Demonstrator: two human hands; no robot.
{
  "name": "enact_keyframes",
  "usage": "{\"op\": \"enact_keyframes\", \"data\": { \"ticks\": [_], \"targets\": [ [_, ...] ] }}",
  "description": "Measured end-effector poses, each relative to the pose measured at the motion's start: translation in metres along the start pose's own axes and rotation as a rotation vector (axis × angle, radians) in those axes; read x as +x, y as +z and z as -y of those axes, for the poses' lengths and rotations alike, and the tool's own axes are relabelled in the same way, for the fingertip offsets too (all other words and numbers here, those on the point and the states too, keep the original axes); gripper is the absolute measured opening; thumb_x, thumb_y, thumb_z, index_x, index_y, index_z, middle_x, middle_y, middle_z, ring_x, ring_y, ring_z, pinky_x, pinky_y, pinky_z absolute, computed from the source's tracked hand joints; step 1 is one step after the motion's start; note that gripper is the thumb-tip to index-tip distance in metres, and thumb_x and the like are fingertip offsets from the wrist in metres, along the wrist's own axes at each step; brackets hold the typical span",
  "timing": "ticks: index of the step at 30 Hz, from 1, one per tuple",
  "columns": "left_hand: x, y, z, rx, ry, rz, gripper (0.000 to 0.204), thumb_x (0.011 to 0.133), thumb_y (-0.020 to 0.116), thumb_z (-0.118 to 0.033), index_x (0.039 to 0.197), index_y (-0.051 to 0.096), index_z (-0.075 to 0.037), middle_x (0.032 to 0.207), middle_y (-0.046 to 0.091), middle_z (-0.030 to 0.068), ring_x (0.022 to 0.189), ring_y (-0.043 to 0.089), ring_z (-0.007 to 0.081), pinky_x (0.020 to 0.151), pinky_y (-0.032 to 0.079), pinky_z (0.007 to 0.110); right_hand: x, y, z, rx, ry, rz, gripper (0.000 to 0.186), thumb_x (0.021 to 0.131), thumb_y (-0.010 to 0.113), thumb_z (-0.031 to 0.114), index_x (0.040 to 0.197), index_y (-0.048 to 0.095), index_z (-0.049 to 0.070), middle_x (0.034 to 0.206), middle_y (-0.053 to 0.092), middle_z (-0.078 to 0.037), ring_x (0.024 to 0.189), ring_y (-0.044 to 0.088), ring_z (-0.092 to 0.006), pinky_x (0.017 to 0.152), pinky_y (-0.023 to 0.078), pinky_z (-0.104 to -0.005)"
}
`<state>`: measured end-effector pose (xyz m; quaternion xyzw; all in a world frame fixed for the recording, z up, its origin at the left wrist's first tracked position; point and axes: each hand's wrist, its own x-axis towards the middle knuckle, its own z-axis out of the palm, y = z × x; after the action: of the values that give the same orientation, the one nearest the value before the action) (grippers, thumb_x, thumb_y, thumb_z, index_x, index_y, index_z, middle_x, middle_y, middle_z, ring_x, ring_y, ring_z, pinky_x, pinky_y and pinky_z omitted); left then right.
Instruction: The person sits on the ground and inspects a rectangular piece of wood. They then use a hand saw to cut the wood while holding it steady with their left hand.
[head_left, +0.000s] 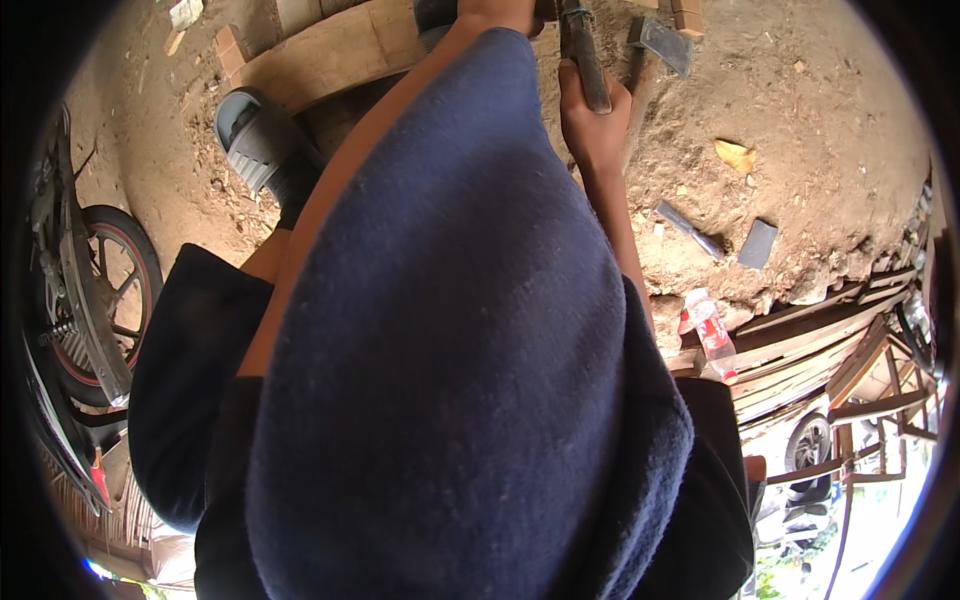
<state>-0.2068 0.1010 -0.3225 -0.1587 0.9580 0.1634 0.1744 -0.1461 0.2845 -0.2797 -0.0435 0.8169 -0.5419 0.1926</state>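
Note:
My right hand (598, 125) is closed around the lower end of a dark bar-like tool (582, 50), which runs up past the top edge. What kind of tool it is does not show. My left arm reaches across to the top middle, where my left hand (500, 12) is mostly cut off by the picture's edge and its fingers are hidden. Just right of the tool lies a hatchet-like tool with a grey metal head (662, 46), its wooden handle passing behind my right hand. Left of my left arm is a thick pale wooden plank (345, 52).
My foot in a grey sandal (250, 140) rests beside the plank. On the dirt floor at right lie a dark chisel-like piece (690, 230), a flat grey block (758, 245), a yellow leaf (735, 155) and a plastic bottle (712, 335). A motorbike wheel (110, 300) stands at far left.

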Motion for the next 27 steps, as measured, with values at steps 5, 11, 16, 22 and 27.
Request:
{"op": "enact_keyframes", "data": {
  "ticks": [5, 11, 16, 22, 27],
  "targets": [
    [0.002, 0.019, 0.012, 0.072, 0.119, -0.352, 0.041, 0.073, 0.074, -0.022, 0.106, 0.068, 0.001, 0.105, 0.069, 0.0204, 0.102, 0.067, 0.0331, 0.091, 0.052, 0.043, -0.051, -0.020, -0.039, -0.046, -0.114, -0.024, 0.024, 0.094, 0.062, 0.020, 0.088, 0.066, -0.003, 0.061, 0.056, -0.003, 0.055, 0.052, -0.0097, 0.050, 0.040, -0.0306],
    [0.007, 0.008, 0.004, 0.045, 0.099, -0.067, 0.029, 0.072, 0.074, -0.018, 0.096, 0.072, -0.001, 0.104, 0.069, 0.0202, 0.098, 0.068, 0.0338, 0.086, 0.054, 0.043, 0.008, -0.012, -0.031, -0.081, -0.212, -0.022, 0.025, 0.092, 0.062, 0.020, 0.082, 0.065, -0.003, 0.059, 0.055, -0.005, 0.054, 0.051, -0.0100, 0.049, 0.040, -0.0311],
    [0.002, 0.004, -0.002, 0.027, 0.026, -0.069, 0.026, 0.073, 0.072, -0.017, 0.094, 0.072, -0.002, 0.105, 0.069, 0.0204, 0.099, 0.068, 0.0336, 0.084, 0.055, 0.043, 0.008, -0.007, -0.019, -0.021, -0.072, 0.009, 0.026, 0.092, 0.062, 0.017, 0.076, 0.062, -0.003, 0.056, 0.054, -0.008, 0.054, 0.052, -0.0107, 0.050, 0.041, -0.0316],
    [-0.004, 0.013, 0.004, 0.072, 0.044, -0.168, 0.035, 0.073, 0.073, -0.018, 0.103, 0.070, 0.001, 0.113, 0.067, 0.0212, 0.108, 0.065, 0.0328, 0.089, 0.053, 0.042, -0.069, -0.030, -0.032, -0.069, -0.094, 0.021, 0.024, 0.092, 0.060, 0.011, 0.110, 0.066, -0.004, 0.066, 0.061, -0.012, 0.059, 0.059, -0.0148, 0.054, 0.046, -0.0342],
    [-0.005, -0.008, -0.005, -0.045, 0.028, -0.022, 0.037, 0.073, 0.075, -0.020, 0.103, 0.070, 0.001, 0.115, 0.065, 0.0224, 0.109, 0.064, 0.0336, 0.090, 0.053, 0.041, 0.028, -0.002, 0.006, 0.048, -0.032, -0.012, 0.026, 0.092, 0.063, 0.019, 0.077, 0.060, -0.003, 0.059, 0.055, -0.010, 0.052, 0.050, -0.0124, 0.050, 0.040, -0.0321]
  ]
}}
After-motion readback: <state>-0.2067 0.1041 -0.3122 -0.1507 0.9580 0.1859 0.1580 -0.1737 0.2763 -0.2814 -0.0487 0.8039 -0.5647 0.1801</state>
